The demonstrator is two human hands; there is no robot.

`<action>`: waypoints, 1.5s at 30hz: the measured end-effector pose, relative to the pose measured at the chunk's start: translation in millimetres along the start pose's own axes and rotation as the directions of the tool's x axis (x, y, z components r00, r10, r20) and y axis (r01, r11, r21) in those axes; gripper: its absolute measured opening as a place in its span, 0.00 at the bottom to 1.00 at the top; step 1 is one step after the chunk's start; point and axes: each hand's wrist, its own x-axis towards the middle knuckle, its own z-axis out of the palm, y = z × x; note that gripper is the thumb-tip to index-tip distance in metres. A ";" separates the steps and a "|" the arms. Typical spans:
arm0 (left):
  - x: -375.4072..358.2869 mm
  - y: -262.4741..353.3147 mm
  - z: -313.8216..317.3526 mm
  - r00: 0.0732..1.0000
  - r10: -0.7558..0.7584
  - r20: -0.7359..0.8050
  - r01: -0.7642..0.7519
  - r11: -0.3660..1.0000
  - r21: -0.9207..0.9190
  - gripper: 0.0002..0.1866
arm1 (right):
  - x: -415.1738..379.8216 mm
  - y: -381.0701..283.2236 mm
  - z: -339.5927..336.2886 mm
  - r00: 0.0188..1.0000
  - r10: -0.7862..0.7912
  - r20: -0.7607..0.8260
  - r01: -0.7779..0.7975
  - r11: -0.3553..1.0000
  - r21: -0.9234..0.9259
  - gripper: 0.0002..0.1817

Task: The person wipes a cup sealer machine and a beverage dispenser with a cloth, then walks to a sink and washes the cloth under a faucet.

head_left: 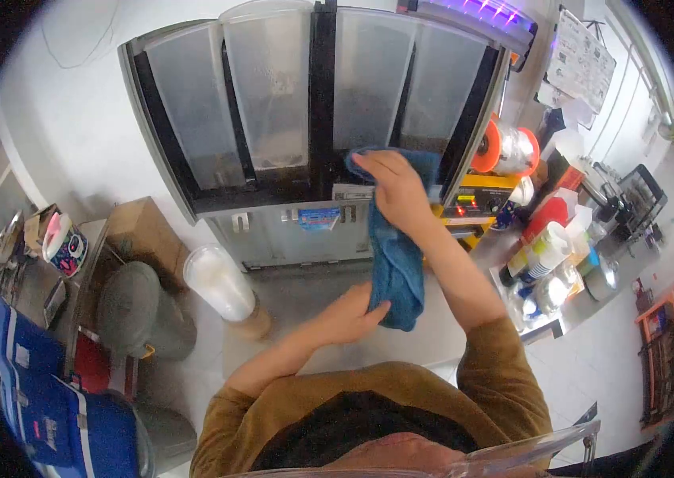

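Note:
A blue cloth [397, 271] hangs in folds in front of me, held at both ends. My right hand [394, 190] is closed on its upper part, raised close to the lower front edge of a dark-framed cabinet [321, 171] with several upright translucent bins [273, 95]. Lower down, my left hand [357, 313] grips the cloth's bottom end, thumb on top of it. A grey metal panel [273, 243] with clips and a small blue label [319, 219] sits below the cabinet, behind the cloth.
A tall stack of clear plastic cups or lids [221, 279] stands left. Further left are a grey lidded bin [134, 307], a cardboard box [144, 235] and blue cooler bags [50, 390]. At right, a sealing machine [480, 199] with an orange-rimmed film roll [508, 147] adjoins paper cups [548, 247].

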 end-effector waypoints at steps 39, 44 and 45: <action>10.1 -48.9 38.7 0.998 0.004 -0.063 -0.011 0.993 -0.119 0.15 | -37.5 14.2 11.3 0.928 0.369 -0.041 -0.366 0.928 0.068 0.21; 17.5 -38.5 39.5 0.999 -0.042 0.001 0.042 0.990 -0.136 0.15 | -56.7 26.8 -24.8 0.917 0.390 0.083 -0.332 0.861 -0.386 0.14; 22.0 -41.3 44.0 0.999 -0.033 -0.002 0.032 0.990 -0.137 0.15 | -59.3 30.6 -29.7 0.906 0.414 0.086 -0.323 0.809 -0.492 0.13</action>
